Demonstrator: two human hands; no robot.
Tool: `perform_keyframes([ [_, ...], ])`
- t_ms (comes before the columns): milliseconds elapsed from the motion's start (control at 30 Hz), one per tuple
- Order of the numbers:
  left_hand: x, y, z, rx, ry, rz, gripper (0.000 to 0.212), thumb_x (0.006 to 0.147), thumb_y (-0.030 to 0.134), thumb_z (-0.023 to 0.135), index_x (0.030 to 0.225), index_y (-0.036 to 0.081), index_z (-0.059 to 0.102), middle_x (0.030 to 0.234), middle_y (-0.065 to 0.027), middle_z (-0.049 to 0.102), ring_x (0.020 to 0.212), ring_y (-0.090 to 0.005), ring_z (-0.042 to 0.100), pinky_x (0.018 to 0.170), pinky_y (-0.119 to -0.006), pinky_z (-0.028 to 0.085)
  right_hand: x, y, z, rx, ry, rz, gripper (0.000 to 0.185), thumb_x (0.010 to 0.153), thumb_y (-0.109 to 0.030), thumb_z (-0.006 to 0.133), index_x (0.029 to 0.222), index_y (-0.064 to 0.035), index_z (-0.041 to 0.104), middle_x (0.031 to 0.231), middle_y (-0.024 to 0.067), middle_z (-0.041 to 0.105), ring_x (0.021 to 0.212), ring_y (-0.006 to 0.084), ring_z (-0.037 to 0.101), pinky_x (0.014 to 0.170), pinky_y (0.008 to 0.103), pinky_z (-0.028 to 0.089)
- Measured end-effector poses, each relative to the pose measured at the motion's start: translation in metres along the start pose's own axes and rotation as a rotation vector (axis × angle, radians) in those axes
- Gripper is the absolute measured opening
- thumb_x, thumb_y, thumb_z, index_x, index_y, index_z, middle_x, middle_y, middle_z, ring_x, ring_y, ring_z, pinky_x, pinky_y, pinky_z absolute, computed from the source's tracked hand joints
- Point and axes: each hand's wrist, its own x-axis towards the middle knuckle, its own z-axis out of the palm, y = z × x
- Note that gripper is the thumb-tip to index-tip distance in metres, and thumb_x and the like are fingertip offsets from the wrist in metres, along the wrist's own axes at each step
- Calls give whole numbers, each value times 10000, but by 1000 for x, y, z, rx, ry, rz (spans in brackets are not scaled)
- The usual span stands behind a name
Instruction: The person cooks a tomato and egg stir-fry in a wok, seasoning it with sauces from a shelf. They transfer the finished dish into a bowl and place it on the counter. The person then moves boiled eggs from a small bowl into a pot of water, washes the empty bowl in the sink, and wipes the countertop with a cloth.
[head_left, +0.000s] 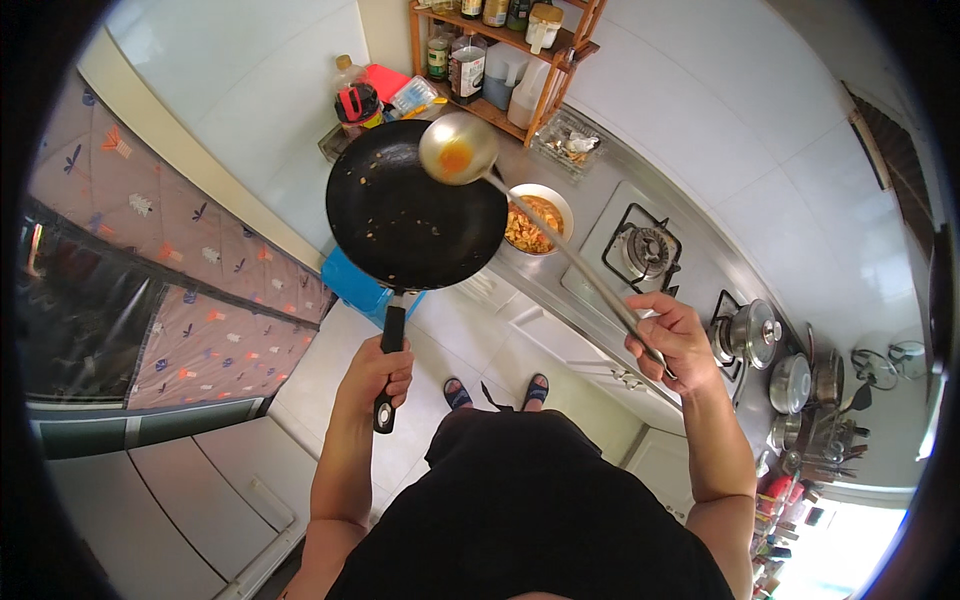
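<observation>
My left hand (373, 373) grips the black handle of a dark frying pan (412, 225), held up in the air. A few small food scraps cling to the pan's inner surface. In my right hand (671, 341) is the long handle of a metal ladle (476, 135). Its bowl hangs over the pan's far right rim, with a little orange oily liquid inside. Just right of the pan, a white bowl (568, 214) of cooked food in reddish sauce stands on the steel counter; the pan and ladle handle cover part of its left side.
A gas burner (647, 253) lies right of the bowl, and a lidded pot (754, 334) sits on another. Behind stands a wooden rack (491, 112) of bottles and jars. A blue bin (356, 285) is on the floor below the pan. A patterned curtain (225, 330) hangs at left.
</observation>
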Motion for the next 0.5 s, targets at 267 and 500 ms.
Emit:
perform_keyframes([
  [267, -14, -7, -26, -35, 45, 45, 183, 841, 45, 585, 794, 80, 412, 552, 13, 385, 374, -67, 361, 317, -236, 343, 23, 112, -42, -1237, 473, -499, 368, 851, -87, 643, 1212, -38, 590, 754, 158, 642, 576, 276, 611, 541, 374, 486],
  [500, -13, -7, -41, -9, 22, 58, 181, 847, 82, 608, 836, 85, 427, 553, 27, 377, 365, -58, 358, 301, -233, 339, 20, 141, -37, -1463, 517, -524, 398, 843, -101, 638, 1234, -57, 577, 748, 173, 627, 627, 327, 623, 598, 427, 507],
])
